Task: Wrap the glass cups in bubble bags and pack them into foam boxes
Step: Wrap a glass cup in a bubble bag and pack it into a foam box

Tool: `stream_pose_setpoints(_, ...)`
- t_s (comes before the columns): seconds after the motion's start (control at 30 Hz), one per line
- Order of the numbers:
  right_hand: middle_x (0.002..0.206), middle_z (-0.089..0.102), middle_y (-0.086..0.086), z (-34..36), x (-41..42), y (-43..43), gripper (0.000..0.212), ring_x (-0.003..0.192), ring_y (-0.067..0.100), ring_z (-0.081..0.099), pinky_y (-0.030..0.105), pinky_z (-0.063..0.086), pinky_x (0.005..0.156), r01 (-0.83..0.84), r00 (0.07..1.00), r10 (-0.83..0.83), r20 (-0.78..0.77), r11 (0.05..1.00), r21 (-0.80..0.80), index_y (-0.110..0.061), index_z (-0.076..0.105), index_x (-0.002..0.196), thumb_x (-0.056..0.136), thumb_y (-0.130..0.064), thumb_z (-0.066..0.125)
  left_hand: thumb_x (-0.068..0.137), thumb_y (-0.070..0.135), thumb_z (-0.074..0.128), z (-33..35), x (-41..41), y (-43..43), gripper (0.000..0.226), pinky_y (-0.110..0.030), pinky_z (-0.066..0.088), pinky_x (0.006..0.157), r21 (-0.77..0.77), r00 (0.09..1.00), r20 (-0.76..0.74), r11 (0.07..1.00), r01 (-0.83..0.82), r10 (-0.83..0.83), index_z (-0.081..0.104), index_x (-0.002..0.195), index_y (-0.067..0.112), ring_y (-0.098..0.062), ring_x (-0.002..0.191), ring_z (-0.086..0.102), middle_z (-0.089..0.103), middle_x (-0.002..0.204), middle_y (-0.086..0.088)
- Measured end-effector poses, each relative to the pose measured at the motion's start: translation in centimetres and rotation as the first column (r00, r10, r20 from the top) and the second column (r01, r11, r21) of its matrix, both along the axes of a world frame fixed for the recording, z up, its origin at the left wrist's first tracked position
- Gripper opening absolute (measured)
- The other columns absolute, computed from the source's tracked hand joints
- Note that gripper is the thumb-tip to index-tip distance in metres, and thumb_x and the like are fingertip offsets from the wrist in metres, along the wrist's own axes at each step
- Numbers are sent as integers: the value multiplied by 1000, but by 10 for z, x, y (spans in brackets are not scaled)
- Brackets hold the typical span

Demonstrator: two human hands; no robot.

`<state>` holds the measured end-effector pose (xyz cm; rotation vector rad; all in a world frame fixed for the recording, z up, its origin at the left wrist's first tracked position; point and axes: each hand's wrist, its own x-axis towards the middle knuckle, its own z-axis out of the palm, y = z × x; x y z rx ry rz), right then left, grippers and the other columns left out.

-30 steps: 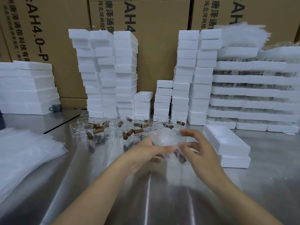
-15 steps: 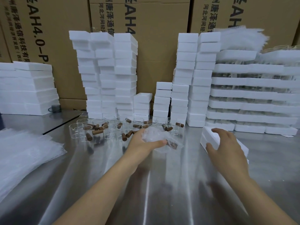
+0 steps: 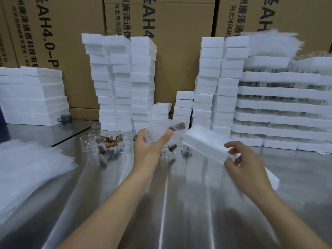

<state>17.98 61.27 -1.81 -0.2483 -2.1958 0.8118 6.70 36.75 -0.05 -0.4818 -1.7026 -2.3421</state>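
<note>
Steel table (image 3: 179, 203), cartons (image 3: 172, 56) behind: left hand (image 3: 148, 150) grips wrapped cup (image 3: 160, 129), right hand (image 3: 247, 165) pinches foam box (image 3: 204, 143).

Blurred: foam box (image 3: 203, 143); bubble bag (image 3: 159, 129) contents unclear; bag pile (image 3: 27, 173) cut off @ L edge.

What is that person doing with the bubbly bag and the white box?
A person is packing glass cups. The left hand holds a bubble-wrapped cup up above the steel table. The right hand grips the near end of a tilted white foam box. The cup is not in the box yet. Bare glass cups stand behind, and a pile of bubble bags lies at the left.
</note>
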Motion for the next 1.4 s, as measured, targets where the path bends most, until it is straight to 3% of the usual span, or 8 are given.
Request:
stream_pose_setpoints(0.13, 107, 58, -26, -7, 3, -13, 42, 84, 4, 61, 19, 44, 68, -248, 951, 218, 220, 961, 123, -53, 58, 113, 87, -20, 62, 75, 51, 94, 1, -3, -3, 52, -30, 58, 78, -13, 997, 8, 997, -71, 71, 61, 114, 42, -6, 100, 71, 73, 112, 16)
stream_pose_setpoints(0.33, 102, 59, -21, -14, 2, -17, 34, 87, 1, 57, 22, 48, 74, -349, 845, 236, 479, 923, 161, -52, 61, 106, 81, -29, 58, 68, 55, 97, -14, -11, 1, 60, -20, 50, 78, -229, 997, -22, 970, -80, 77, 60, 112, 39, 1, 102, 65, 68, 115, 16)
stream_pose_setpoints(0.7, 100, 60, -20, -12, 1, -18, 22, 89, 0, 54, 25, 49, 81, -305, 847, 157, 507, 926, 224, -42, 65, 96, 80, -28, 58, 62, 70, 93, -29, -11, 4, 75, -31, 47, 81, -788, 995, -63, 615, 1, -81, 56, 118, 35, -6, 104, 59, 61, 114, 18)
stream_pose_setpoints(0.87, 96, 57, -24, -13, 0, -15, 28, 89, -1, 54, 21, 44, 75, -282, 849, 144, 509, 937, 205, -43, 63, 102, 78, -29, 56, 48, 86, 77, -25, -9, -2, 89, -44, 51, 102, -890, 993, -45, 455, 8, -105, 55, 117, 36, -13, 112, 59, 60, 117, 18)
stream_pose_setpoints(1.0, 100, 58, -24, -12, 1, -17, 35, 86, -1, 55, 23, 44, 74, -293, 845, 155, 512, 935, 200, -46, 57, 112, 77, -40, 53, 55, 87, 77, -27, -13, -4, 97, -49, 45, 114, -892, 986, -31, 450, 46, -162, 50, 135, 40, -15, 134, 51, 54, 142, 15)
stream_pose_setpoints(1.1, 100, 59, -26, -12, 2, -18, 40, 86, -4, 55, 25, 43, 74, -292, 857, 157, 491, 933, 211, -49, 53, 114, 75, -59, 47, 74, 93, 61, -31, -15, -3, 87, -51, 31, 126, -841, 965, 6, 520, 146, -262, 38, 151, 61, -13, 153, 36, 40, 166, 18)
stream_pose_setpoints(1.23, 96, 62, -24, -18, 1, -19, 40, 86, -3, 59, 21, 44, 73, -254, 894, 133, 428, 938, 238, -49, 57, 109, 87, -79, 44, 87, 92, 32, -42, -18, 0, 77, -43, 24, 129, -889, 950, -48, 447, 100, -308, 41, 155, 57, -8, 157, 30, 37, 168, 25)
stream_pose_setpoints(1.4, 89, 66, -21, -24, -6, -25, 35, 76, 0, 62, 30, 52, 70, -151, 933, 65, 353, 963, 222, -46, 56, 98, 92, -79, 45, 90, 92, 26, -49, -21, 2, 78, -33, 33, 116, -917, 949, -111, 399, 17, -294, 42, 154, 50, -9, 150, 41, 44, 163, 22)
